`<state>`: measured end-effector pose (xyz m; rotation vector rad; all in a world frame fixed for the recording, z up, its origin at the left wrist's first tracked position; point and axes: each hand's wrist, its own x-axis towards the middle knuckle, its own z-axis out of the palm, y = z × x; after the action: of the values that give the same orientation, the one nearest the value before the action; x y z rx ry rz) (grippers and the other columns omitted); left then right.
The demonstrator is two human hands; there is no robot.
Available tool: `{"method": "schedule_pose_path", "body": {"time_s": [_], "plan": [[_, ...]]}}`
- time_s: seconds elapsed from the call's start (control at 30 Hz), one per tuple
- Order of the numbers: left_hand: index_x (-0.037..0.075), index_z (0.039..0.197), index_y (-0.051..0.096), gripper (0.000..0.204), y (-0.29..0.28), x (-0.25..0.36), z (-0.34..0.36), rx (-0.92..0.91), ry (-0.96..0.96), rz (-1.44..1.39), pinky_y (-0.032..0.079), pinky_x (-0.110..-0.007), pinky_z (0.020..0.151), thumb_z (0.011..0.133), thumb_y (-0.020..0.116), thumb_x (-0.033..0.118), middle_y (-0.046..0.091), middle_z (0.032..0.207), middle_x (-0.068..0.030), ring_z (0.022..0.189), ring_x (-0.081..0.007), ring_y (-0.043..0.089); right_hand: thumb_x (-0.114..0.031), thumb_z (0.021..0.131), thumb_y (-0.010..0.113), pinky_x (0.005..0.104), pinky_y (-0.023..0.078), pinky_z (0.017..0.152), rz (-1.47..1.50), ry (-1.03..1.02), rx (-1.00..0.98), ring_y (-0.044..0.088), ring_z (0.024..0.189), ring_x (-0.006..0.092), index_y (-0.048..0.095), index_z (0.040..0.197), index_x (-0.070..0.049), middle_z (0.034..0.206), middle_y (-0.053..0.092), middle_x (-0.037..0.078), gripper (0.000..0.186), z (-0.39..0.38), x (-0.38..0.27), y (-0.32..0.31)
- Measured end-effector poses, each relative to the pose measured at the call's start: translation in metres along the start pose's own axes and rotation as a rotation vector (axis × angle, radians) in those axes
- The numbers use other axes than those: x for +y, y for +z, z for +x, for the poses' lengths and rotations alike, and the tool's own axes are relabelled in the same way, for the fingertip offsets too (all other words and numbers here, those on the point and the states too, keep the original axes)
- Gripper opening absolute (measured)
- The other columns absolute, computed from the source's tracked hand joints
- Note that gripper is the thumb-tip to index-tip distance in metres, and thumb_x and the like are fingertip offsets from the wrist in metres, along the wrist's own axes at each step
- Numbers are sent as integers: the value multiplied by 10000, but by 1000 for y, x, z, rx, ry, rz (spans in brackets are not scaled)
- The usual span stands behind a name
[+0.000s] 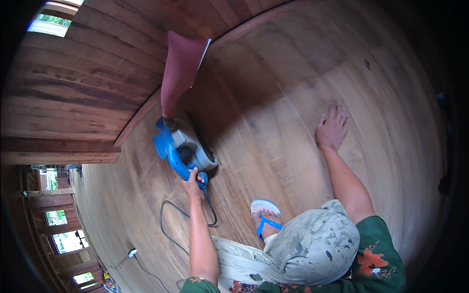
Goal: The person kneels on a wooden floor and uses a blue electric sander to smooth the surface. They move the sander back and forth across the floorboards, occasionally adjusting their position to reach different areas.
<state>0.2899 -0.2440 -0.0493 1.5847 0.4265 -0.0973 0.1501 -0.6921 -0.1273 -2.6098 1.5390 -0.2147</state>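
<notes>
My left hand (194, 184) is wrapped round the rear handle of a blue and grey belt sander (181, 146). The sander rests on the plank floor (254, 161) close to the wall. From its far end a dark red dust bag (181, 66) stands up against the boards. To the right, my right hand (333, 126) lies flat on the floor with its fingers stretched out, holding nothing. A black power cord (163, 219) runs from the sander's handle in a loop over the floor beside my left forearm.
A wall of reddish boards (88, 88) rises at the far left, with a skirting along its foot. My foot in a blue-strapped flip-flop (266, 222) is planted between my arms. At lower left a plug connection (132, 252) lies on the floor, and small items (108, 278) lie farther off.
</notes>
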Motion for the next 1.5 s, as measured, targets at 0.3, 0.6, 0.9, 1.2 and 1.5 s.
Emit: {"method": "schedule_pose_path", "body": {"time_s": [0.3, 0.6, 0.9, 1.2, 1.5], "plan": [[57, 803, 541, 196, -4, -4, -37, 12, -28, -40, 433, -291, 466, 896, 711, 28, 529, 610, -38, 488, -151, 531, -298, 984, 540, 544, 234, 1237, -21, -15, 30, 309, 1533, 276, 481, 1501, -154, 1620, 389, 102, 540, 2, -1, -2], [58, 814, 549, 182, 17, -4, -59, -57, -29, -36, 430, -283, 477, 900, 704, 20, 545, 618, -34, 501, -137, 536, -305, 985, 539, 542, 243, 1234, -59, -24, 28, 312, 1532, 271, 475, 1513, -154, 1620, 394, 107, 553, 3, -5, -2], [52, 853, 618, 163, 76, -9, -40, -57, -4, 22, 445, -273, 489, 918, 749, 122, 593, 651, -16, 514, -103, 555, -309, 1006, 502, 516, 283, 1221, -126, -48, 29, 355, 1510, 282, 469, 1521, -138, 1622, 394, 114, 543, -1, -5, -5], [28, 853, 623, 166, 96, -6, -9, -45, 77, 53, 439, -267, 472, 916, 751, 114, 584, 638, -11, 512, -102, 552, -313, 1018, 482, 504, 326, 1197, -161, -76, 103, 389, 1482, 274, 458, 1525, -139, 1600, 417, 108, 538, 1, 0, 1], [36, 827, 606, 181, 68, -9, -11, -5, 95, 94, 422, -256, 461, 914, 750, 102, 577, 633, -16, 505, -97, 542, -316, 1020, 488, 496, 325, 1198, -154, -74, 112, 384, 1485, 269, 467, 1518, -147, 1590, 433, 107, 527, 1, 0, -2]]}}
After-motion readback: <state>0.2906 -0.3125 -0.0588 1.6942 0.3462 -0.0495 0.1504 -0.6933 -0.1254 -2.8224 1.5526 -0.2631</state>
